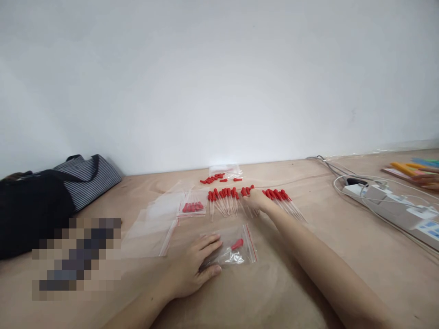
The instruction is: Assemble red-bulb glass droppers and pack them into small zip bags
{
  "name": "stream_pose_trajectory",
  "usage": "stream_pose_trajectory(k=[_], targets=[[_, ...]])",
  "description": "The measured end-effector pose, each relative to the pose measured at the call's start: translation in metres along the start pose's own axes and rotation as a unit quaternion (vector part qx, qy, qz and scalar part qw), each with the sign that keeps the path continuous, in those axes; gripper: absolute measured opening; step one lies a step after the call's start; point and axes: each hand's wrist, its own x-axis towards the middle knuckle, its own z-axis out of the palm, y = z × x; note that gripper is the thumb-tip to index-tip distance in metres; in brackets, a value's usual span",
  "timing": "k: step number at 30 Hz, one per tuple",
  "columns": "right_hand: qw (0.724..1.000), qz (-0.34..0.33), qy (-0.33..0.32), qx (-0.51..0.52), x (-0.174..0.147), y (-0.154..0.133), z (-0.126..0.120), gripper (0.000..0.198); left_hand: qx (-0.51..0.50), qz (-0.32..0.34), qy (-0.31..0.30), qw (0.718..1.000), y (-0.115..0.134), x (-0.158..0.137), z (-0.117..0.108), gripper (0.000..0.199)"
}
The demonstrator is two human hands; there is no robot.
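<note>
My left hand lies with its fingers spread on a clear zip bag. In that bag shows one dropper with a red bulb; the bag has a red strip along its right edge. My right hand reaches into a row of droppers, its fingers drawn together at the red bulb of a dropper; the fingertips are partly hidden. Left of it lie several red-bulbed droppers with thin clear stems, and more droppers lie to its right.
A zip bag with red-bulbed droppers lies among flat clear bags. Loose red bulbs lie near the wall. A black and striped bag stands left; a power strip with cables and coloured items are right.
</note>
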Motion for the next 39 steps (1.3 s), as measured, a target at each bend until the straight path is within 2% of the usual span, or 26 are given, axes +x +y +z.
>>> stream_pose_trajectory(k=[3,6,10,15,18,21,24,29,31,33,35,37,39], targets=[[0.998,-0.039,-0.009,0.055,-0.020,0.015,-0.013,0.018,-0.005,0.002,0.001,1.000,0.000,0.000,0.000,0.047],[0.986,-0.084,-0.015,0.144,-0.045,0.033,-0.019,0.010,-0.011,0.014,0.011,1.000,-0.003,0.000,0.002,0.047],[0.913,-0.151,-0.027,0.379,-0.074,0.053,-0.008,0.030,-0.007,0.022,0.014,1.000,-0.006,0.001,0.005,0.048],[0.850,-0.110,-0.113,0.502,-0.092,0.062,0.011,0.036,-0.007,0.019,0.013,1.000,-0.003,0.001,0.003,0.048],[0.825,-0.084,-0.156,0.537,-0.095,0.062,0.015,0.031,-0.001,0.007,-0.003,1.000,0.001,0.001,0.000,0.048],[0.807,-0.067,-0.170,0.562,-0.093,0.063,0.016,0.035,0.004,0.003,-0.012,1.000,0.003,0.001,-0.002,0.049],[0.810,-0.056,-0.148,0.565,-0.092,0.062,0.018,0.032,0.006,0.008,-0.008,1.000,0.001,0.001,-0.001,0.049],[0.857,-0.091,-0.069,0.502,-0.096,0.058,0.023,0.041,-0.005,0.017,0.000,1.000,-0.002,0.001,0.001,0.048],[0.873,-0.116,-0.076,0.467,-0.099,0.057,0.022,0.037,-0.004,0.019,0.000,1.000,-0.003,0.001,0.002,0.049],[0.884,-0.142,-0.109,0.431,-0.102,0.056,0.020,0.031,0.001,0.022,0.003,1.000,-0.004,0.001,0.003,0.049],[0.881,-0.162,-0.155,0.417,-0.104,0.057,0.018,0.028,0.003,0.024,0.009,1.000,-0.005,0.001,0.004,0.049],[0.864,-0.171,-0.189,0.435,-0.105,0.058,0.019,0.030,0.001,0.028,0.015,0.999,-0.006,0.001,0.005,0.048],[0.852,-0.171,-0.182,0.460,-0.103,0.059,0.022,0.034,-0.003,0.031,0.020,0.999,-0.007,0.001,0.005,0.047]])
